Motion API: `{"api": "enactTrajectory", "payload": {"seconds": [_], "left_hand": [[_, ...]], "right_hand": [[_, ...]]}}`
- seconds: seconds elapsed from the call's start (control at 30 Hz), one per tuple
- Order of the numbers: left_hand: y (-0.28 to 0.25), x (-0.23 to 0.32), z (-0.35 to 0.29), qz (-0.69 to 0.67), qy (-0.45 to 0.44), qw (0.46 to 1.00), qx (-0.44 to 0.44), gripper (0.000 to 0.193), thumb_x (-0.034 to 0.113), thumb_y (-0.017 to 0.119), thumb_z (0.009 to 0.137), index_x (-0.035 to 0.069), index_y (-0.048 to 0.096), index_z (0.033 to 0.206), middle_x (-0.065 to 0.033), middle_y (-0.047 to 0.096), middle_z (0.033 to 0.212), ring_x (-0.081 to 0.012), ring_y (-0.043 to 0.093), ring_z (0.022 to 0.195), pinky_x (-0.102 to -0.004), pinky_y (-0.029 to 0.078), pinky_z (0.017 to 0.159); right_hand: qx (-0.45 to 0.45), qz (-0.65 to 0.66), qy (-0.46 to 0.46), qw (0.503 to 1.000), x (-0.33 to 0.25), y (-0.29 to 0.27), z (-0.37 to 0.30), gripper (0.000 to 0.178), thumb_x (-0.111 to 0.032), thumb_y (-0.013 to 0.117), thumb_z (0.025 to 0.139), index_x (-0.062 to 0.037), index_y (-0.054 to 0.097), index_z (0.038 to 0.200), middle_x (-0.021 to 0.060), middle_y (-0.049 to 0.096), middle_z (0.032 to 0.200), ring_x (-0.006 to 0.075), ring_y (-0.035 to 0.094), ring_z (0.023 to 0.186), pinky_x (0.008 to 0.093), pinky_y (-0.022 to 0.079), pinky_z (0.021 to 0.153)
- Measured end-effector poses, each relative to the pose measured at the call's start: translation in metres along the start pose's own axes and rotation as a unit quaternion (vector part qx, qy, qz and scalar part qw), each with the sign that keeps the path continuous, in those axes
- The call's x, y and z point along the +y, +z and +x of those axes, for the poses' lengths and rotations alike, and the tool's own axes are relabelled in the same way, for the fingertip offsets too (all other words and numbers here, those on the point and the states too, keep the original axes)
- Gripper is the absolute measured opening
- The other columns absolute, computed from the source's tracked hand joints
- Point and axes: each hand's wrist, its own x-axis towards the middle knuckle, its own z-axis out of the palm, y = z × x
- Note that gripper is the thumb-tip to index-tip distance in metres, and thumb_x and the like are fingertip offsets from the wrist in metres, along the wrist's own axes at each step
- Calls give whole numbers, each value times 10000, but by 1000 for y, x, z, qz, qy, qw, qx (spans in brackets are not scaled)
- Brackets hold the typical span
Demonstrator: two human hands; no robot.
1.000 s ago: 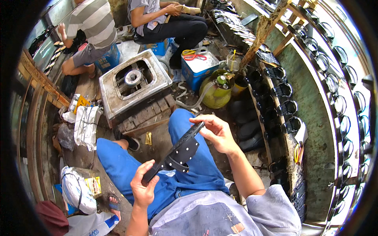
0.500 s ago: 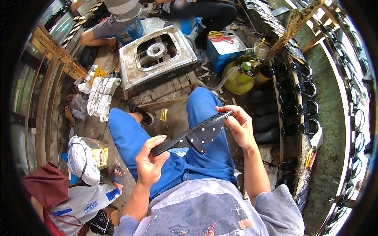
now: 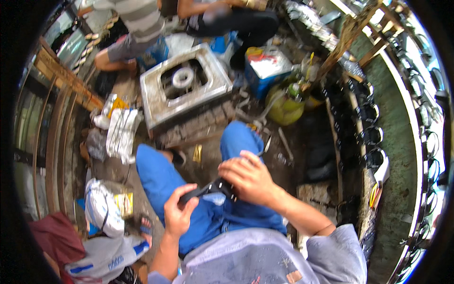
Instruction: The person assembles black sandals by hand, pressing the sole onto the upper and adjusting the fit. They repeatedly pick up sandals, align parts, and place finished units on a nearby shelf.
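Note:
A black sandal (image 3: 204,190) with white studs on its strap is held over my lap, partly blurred. My left hand (image 3: 178,211) pinches its left end between thumb and fingers. Across the strap and the right end lies my right hand (image 3: 248,178), its back turned up and its fingers curled over the sandal. That hand hides most of the right half, so its grip underneath cannot be made out clearly. Below the sandal are my blue trousers (image 3: 163,182).
Ahead stands a worn metal stove (image 3: 153,106); a blue box (image 3: 257,81) and a green gas cylinder (image 3: 283,108) are right of it. Black sandals line the right-hand racks (image 3: 373,135). White bundles (image 3: 124,133) lie leftward. Two people sit beyond the stove; another person's foot (image 3: 145,229) shows at left.
My right hand has moved left and down from the sandal's right tip, onto its strap area. The sandal has come lower, nearer my lap. The whole view has shifted slightly.

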Motion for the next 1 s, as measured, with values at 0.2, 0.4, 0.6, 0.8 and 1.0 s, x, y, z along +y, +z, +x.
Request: {"api": "enactTrajectory", "payload": {"seconds": [0.2, 0.4, 0.6, 0.8, 1.0], "left_hand": [[-1, 6, 2, -5, -8, 1000, 7, 348, 193, 792, 945, -6, 689, 1211, -23, 704, 1122, -72, 596, 942, -241, 500, 807], [8, 19, -9, 83, 41, 995, 24, 294, 190, 724, 991, 12, 669, 1219, -117, 714, 1106, -223, 658, 1023, -351, 518, 950], [17, 22, -20, 41, 39, 997, 46, 291, 202, 731, 989, 12, 675, 1203, -108, 720, 1075, -203, 661, 988, -339, 527, 917], [17, 22, -21, 40, 56, 997, 42, 285, 198, 726, 992, 18, 666, 1205, -108, 715, 1078, -209, 662, 979, -342, 530, 908], [23, 20, -22, 29, 73, 996, 48, 284, 190, 754, 970, 19, 670, 1180, -103, 724, 1045, -196, 667, 962, -335, 537, 888]], "right_hand": [[-26, 13, -112, 993, 9, 5, 9, 330, -189, 640, 849, -74, 697, 1153, 51, 667, 1290, 189, 615, 1203, 406, 390, 1151], [-89, 63, -126, 986, 14, 14, 13, 407, -182, 648, 803, -58, 661, 1191, 29, 650, 1283, 180, 602, 1208, 420, 343, 1196], [-77, 103, -123, 984, 12, 23, 5, 532, -137, 733, 650, -91, 657, 1175, 15, 665, 1265, 183, 629, 1197, 459, 357, 1182], [-29, -20, -135, 990, -4, 22, -1, 528, -162, 723, 749, -132, 639, 1269, -18, 633, 1356, 143, 585, 1273, 431, 330, 1203], [-97, -3, -126, 987, -3, 25, -2, 560, -189, 719, 738, -136, 619, 1286, -12, 630, 1342, 168, 577, 1259, 430, 297, 1228]]}}
